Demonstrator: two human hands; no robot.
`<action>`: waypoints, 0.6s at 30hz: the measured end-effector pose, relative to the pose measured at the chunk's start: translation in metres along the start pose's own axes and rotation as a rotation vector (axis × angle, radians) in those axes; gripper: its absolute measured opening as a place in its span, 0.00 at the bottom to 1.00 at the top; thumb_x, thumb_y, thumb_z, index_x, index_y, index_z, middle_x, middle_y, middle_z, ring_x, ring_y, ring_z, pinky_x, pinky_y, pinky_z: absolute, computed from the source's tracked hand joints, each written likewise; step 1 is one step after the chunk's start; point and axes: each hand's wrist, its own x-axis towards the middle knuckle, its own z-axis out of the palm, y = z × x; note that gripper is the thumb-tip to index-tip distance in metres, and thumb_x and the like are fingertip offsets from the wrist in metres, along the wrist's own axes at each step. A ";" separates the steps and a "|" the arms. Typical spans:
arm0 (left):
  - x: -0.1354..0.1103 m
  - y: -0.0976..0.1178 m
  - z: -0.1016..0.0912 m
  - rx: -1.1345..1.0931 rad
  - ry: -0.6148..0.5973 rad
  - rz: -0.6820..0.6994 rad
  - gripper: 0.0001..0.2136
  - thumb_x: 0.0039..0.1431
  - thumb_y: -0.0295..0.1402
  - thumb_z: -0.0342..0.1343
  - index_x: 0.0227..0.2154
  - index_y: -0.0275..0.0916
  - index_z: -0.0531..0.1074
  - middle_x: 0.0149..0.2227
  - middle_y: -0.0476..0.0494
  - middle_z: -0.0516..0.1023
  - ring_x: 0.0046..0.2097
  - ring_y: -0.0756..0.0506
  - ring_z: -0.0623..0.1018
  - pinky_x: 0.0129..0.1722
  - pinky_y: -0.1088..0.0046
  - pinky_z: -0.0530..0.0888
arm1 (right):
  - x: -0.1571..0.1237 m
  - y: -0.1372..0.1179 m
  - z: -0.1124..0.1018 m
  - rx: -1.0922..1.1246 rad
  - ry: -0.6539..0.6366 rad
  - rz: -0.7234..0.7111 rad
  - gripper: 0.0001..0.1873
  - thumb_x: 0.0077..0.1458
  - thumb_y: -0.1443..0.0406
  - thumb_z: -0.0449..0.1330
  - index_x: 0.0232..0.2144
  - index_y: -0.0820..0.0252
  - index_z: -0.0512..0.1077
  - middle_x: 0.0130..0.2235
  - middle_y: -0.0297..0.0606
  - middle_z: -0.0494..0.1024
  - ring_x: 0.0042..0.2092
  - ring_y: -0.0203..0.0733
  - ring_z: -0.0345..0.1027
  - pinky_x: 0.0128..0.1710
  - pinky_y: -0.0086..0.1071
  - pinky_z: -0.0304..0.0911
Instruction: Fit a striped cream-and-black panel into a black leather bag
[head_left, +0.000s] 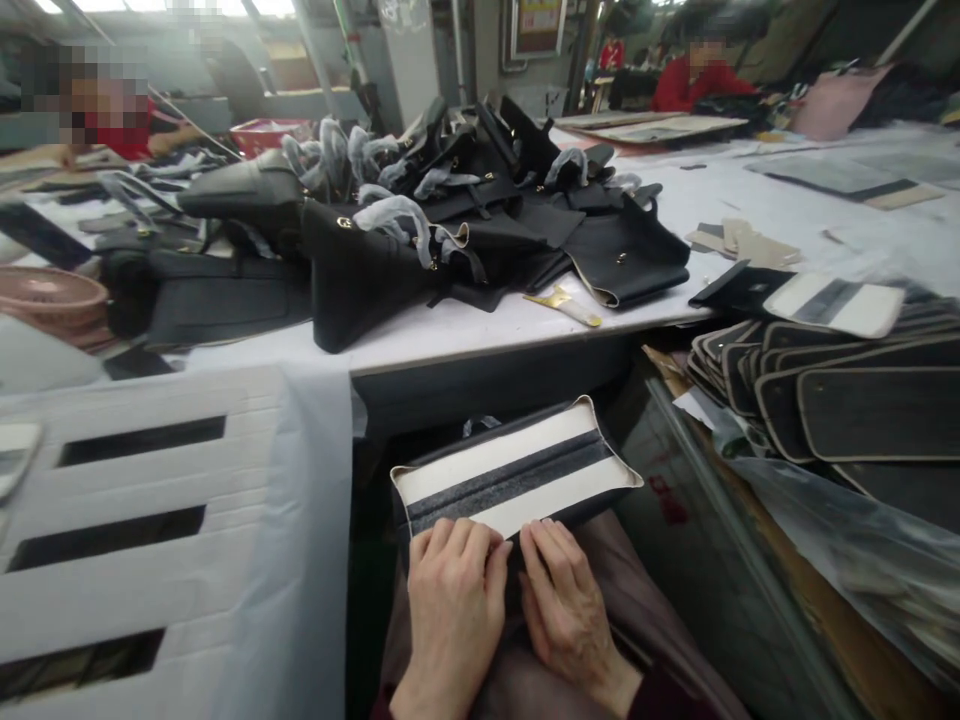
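On my lap rests a black bag (pixel 506 480), its base facing up with two cream panels and dark strips between and along them. My left hand (pixel 454 600) is closed over the bag's near edge, fingers curled and the thumb against the rim. Close beside it, my right hand (pixel 566 605) grips the same edge with bent fingers. My fingers hide part of the near cream panel and seam. A bit of clear-wrapped handle (pixel 480 426) shows behind the bag's far side.
Black bags (pixel 367 270) with wrapped handles are heaped on the white worktable (pixel 300 352). Dark panels (pixel 877 410) are stacked at right above plastic sheeting. A slotted white board (pixel 142 500) lies left. A pink basket (pixel 52 300) and red-clad people (pixel 701 80) appear farther off.
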 end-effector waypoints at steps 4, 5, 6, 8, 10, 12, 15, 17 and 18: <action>-0.007 -0.004 -0.003 -0.048 0.066 -0.049 0.08 0.64 0.30 0.53 0.28 0.42 0.72 0.31 0.48 0.74 0.38 0.43 0.71 0.46 0.59 0.61 | 0.000 -0.007 0.007 0.009 0.003 -0.068 0.34 0.58 0.77 0.50 0.66 0.75 0.51 0.58 0.56 0.66 0.63 0.57 0.56 0.59 0.53 0.65; -0.010 -0.006 -0.003 -0.063 0.086 -0.058 0.07 0.64 0.30 0.53 0.29 0.42 0.72 0.33 0.48 0.75 0.39 0.43 0.71 0.47 0.59 0.61 | 0.001 -0.009 0.008 0.018 0.006 -0.083 0.34 0.58 0.77 0.50 0.66 0.75 0.51 0.58 0.56 0.67 0.63 0.57 0.56 0.59 0.52 0.65; -0.013 -0.008 -0.004 -0.082 0.116 -0.063 0.06 0.63 0.29 0.54 0.30 0.42 0.72 0.34 0.48 0.75 0.40 0.43 0.72 0.48 0.59 0.61 | 0.002 -0.011 0.009 0.028 0.007 -0.100 0.34 0.58 0.77 0.50 0.66 0.75 0.51 0.57 0.56 0.67 0.62 0.57 0.57 0.59 0.52 0.65; -0.024 -0.018 -0.002 -0.116 0.214 -0.064 0.03 0.62 0.29 0.56 0.33 0.43 0.73 0.40 0.48 0.75 0.45 0.43 0.72 0.53 0.57 0.60 | 0.004 -0.014 0.011 0.039 0.002 -0.139 0.34 0.58 0.78 0.49 0.66 0.76 0.51 0.57 0.56 0.68 0.62 0.57 0.57 0.58 0.51 0.65; -0.040 -0.033 0.004 -0.175 0.356 -0.096 0.04 0.61 0.30 0.58 0.38 0.44 0.72 0.46 0.46 0.74 0.51 0.42 0.70 0.59 0.54 0.59 | 0.006 -0.016 0.014 0.034 -0.010 -0.179 0.33 0.58 0.77 0.49 0.66 0.76 0.52 0.56 0.56 0.69 0.62 0.56 0.58 0.58 0.50 0.65; -0.057 -0.051 0.018 -0.343 0.499 -0.258 0.09 0.60 0.35 0.59 0.43 0.42 0.69 0.51 0.42 0.70 0.57 0.41 0.67 0.62 0.53 0.59 | 0.008 -0.018 0.016 0.026 -0.019 -0.212 0.32 0.58 0.76 0.50 0.65 0.76 0.54 0.56 0.55 0.70 0.61 0.55 0.59 0.59 0.49 0.65; -0.070 -0.071 0.055 -0.990 0.531 -0.772 0.16 0.65 0.46 0.50 0.49 0.42 0.64 0.56 0.39 0.68 0.59 0.42 0.68 0.61 0.59 0.64 | 0.009 -0.021 0.019 0.017 -0.018 -0.247 0.31 0.58 0.75 0.52 0.63 0.75 0.58 0.56 0.54 0.71 0.61 0.54 0.60 0.61 0.47 0.62; -0.064 -0.076 0.082 -1.386 0.414 -1.006 0.20 0.69 0.48 0.38 0.48 0.41 0.66 0.53 0.37 0.72 0.55 0.43 0.74 0.55 0.61 0.71 | 0.010 -0.023 0.020 0.008 -0.013 -0.269 0.29 0.58 0.76 0.52 0.62 0.75 0.61 0.55 0.54 0.71 0.61 0.53 0.60 0.62 0.47 0.60; -0.058 -0.076 0.094 -1.488 0.357 -1.048 0.22 0.69 0.48 0.35 0.46 0.39 0.68 0.50 0.36 0.74 0.51 0.42 0.77 0.51 0.61 0.74 | 0.011 -0.024 0.020 0.005 -0.010 -0.281 0.28 0.57 0.76 0.52 0.61 0.75 0.63 0.55 0.53 0.71 0.61 0.52 0.60 0.63 0.47 0.58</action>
